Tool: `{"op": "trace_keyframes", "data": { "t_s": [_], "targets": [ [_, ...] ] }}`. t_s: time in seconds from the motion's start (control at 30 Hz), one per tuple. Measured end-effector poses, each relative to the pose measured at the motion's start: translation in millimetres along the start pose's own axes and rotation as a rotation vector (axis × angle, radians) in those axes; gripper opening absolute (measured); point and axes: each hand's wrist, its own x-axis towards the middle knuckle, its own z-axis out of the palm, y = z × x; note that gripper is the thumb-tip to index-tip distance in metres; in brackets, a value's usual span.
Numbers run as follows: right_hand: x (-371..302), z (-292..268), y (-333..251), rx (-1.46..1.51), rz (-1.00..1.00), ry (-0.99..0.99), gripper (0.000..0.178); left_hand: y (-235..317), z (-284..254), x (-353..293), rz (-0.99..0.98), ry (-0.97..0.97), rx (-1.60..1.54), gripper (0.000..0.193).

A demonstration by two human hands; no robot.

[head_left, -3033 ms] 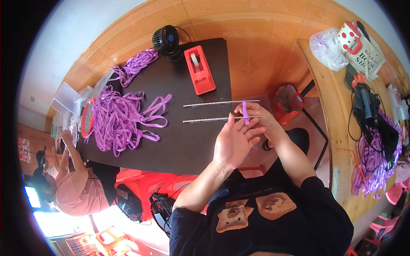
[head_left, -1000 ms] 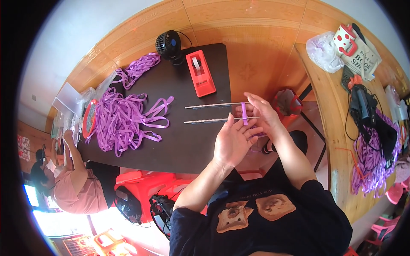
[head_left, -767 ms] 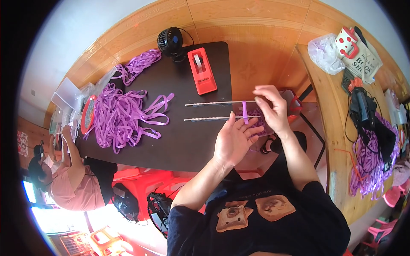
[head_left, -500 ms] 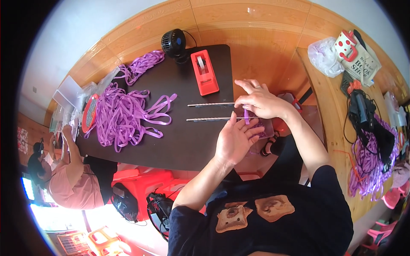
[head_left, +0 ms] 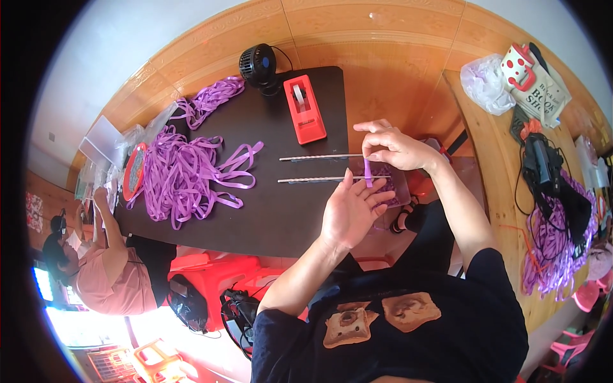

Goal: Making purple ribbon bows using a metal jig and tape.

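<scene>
Right hand (head_left: 405,150) pinches the ribbon (head_left: 368,171) by the far rod (head_left: 319,157), past the right edge of the table (head_left: 255,220); left hand (head_left: 347,218) is spread, palm up. I'd keep it flat, untwisted.

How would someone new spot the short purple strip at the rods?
Find the dark table, then the two thin, parallel rods reaching past its right edge. Toward their right ends, at the right hand, a short purple strip bridges the rods. Its short, single length sets it apart from the tangled purple ribbon heap to the left.

Purple ribbon strip (head_left: 368,170) across 2 thin parallel rods (head_left: 306,180)
</scene>
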Motion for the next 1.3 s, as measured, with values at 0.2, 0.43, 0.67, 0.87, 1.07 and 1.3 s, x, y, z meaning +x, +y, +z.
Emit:
{"op": "trace_keyframes", "data": {
  "t_s": [0.2,0.43,0.67,0.87,1.07,1.3],
  "targets": [
    [9,1,-18,-0.211,-0.021,-0.027,0.012,-1,-2,0,0.003,-0.006,0.003,0.074],
    [17,-2,-20,-0.279,-0.012,-0.153,0.002,0,-1,-1,0.000,-0.019,-0.007,0.075],
    [5,4,5,0.001,-0.066,-0.038,0.005,1,1,-1,-0.005,0.001,0.006,0.073],
    [-6,17,24,0.384,-0.082,0.072,0.007,0,0,-1,-0.012,-0.017,-0.007,0.072],
    [-21,34,45,0.752,-0.036,0.127,0.019,0,-2,0,-0.005,-0.013,-0.021,0.072],
    [-3,64,46,1.088,-0.181,0.334,0.059,1,-1,0,0.002,-0.014,-0.007,0.073]
  ]
}}
